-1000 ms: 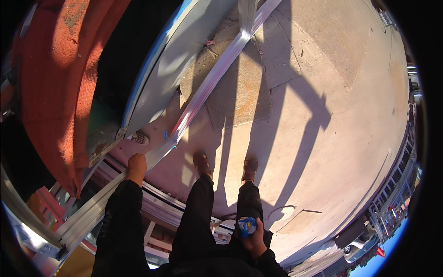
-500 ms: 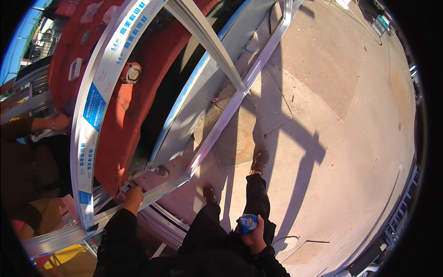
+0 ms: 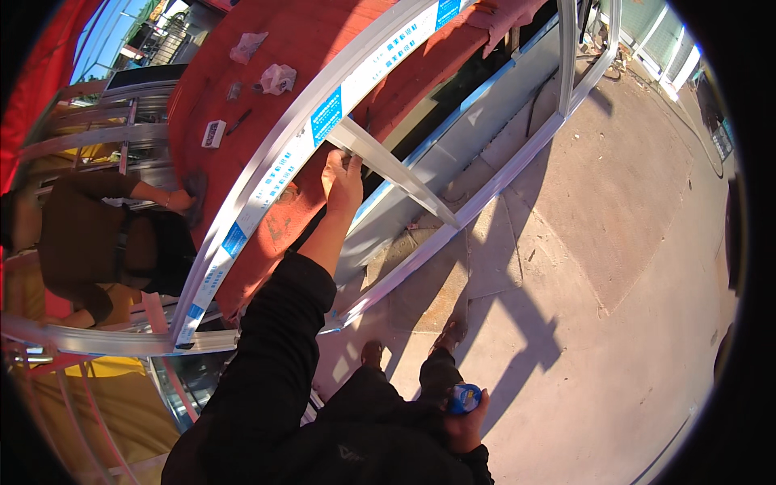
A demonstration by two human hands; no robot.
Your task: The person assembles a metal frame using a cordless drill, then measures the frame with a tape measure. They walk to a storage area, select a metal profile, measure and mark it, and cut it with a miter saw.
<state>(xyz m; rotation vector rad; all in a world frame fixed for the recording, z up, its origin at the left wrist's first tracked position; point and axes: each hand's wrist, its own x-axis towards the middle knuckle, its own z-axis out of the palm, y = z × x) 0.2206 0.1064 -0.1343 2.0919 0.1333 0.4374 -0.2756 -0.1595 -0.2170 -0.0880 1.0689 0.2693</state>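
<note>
A large silver aluminium frame [image 3: 279,174] with blue-and-white protective film stands tilted before me, and a crossbar [image 3: 404,179] joins its two long sides. My left hand [image 3: 343,184] reaches into the frame, fingers closed at the crossbar's upper end, beside the filmed side. A small dark spot shows between thumb and fingers; I cannot make out what they hold. Low by my leg, my right hand [image 3: 466,431] is closed around a rounded blue tape measure [image 3: 465,398] with a yellow mark.
Behind the frame lies a red-covered table [image 3: 202,85] with crumpled plastic [image 3: 278,79], a small white box [image 3: 212,134] and a dark pen-like stick. A co-worker [image 3: 89,234] stands at the left, one hand at the table edge. A grey panel [image 3: 485,121] leans beyond the crossbar.
My left hand has left the frame's lower rail and moved up and away to the crossbar's upper end. My right hand still holds the tape measure. The view has shifted left.
</note>
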